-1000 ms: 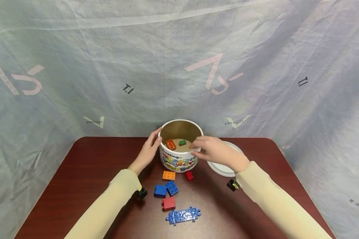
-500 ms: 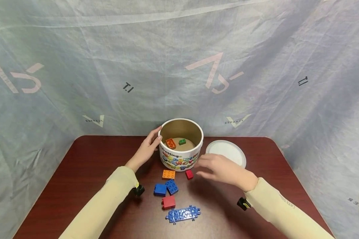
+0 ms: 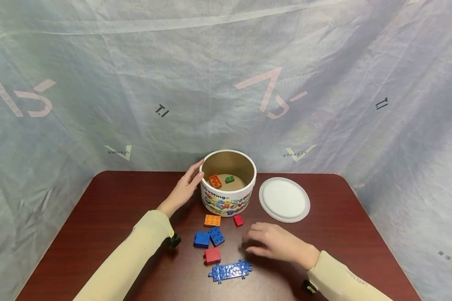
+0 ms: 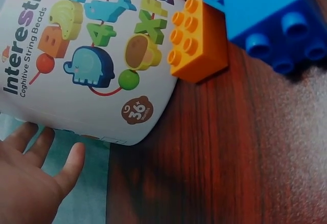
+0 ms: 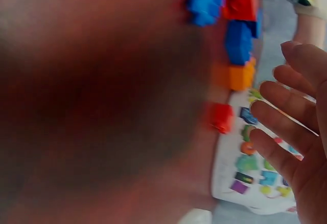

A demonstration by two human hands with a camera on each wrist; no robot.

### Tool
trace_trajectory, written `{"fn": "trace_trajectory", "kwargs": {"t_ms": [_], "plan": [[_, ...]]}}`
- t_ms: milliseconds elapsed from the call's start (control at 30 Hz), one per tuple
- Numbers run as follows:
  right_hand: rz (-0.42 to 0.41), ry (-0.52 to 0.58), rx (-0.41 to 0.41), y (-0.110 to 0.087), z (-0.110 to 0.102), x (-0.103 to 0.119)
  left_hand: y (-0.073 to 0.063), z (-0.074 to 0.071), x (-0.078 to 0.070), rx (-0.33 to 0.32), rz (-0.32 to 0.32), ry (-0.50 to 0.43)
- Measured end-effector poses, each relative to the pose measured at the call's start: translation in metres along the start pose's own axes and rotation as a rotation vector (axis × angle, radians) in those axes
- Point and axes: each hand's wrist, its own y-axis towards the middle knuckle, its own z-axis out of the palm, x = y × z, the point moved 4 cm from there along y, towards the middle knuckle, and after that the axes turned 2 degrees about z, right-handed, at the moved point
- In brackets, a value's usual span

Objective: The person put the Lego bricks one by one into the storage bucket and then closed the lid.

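My left hand [image 3: 182, 190] rests against the left side of a white round bucket [image 3: 226, 202] with printed letters and animals. Its fingers are extended along the outer wall, as the left wrist view also shows. Inside the bucket lie an orange brick [image 3: 215, 181] and a small green brick [image 3: 229, 179]. My right hand [image 3: 275, 243] is over the table to the right of the loose bricks, holding nothing, its fingers spread in the right wrist view. Nearest it are a small red brick [image 3: 238, 220], a larger red brick [image 3: 212, 256] and a blue wheeled-base plate [image 3: 230, 271].
An orange brick [image 3: 212, 220] and two blue bricks [image 3: 201, 239] lie in front of the bucket. A white round lid [image 3: 286, 200] lies flat to its right on the dark red table [image 3: 128, 217]. Grey cloth [image 3: 188, 75] hangs behind the table.
My right hand has come away from the bucket's rim and moved toward me, down over the table right of the bricks. My left hand stays at the bucket.
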Motion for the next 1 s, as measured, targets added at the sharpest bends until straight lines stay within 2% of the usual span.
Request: {"fn": "trace_trajectory", "kwargs": {"t_ms": [233, 500, 800, 1000], "plan": [[0.03, 0.049, 0.035, -0.013, 0.02, 0.004, 0.0, -0.002, 0.002, 0.004, 0.0, -0.005], [0.046, 0.06, 0.075, -0.017, 0.039, 0.011, 0.0, -0.001, 0.002, -0.003, 0.005, -0.006], [0.043, 0.006, 0.082, -0.015, 0.05, 0.017, 0.001, 0.0, 0.002, -0.008, 0.012, -0.004], [0.054, -0.033, 0.131, -0.013, 0.051, 0.019, 0.0, 0.003, 0.0, 0.006, 0.009, -0.01]]}}
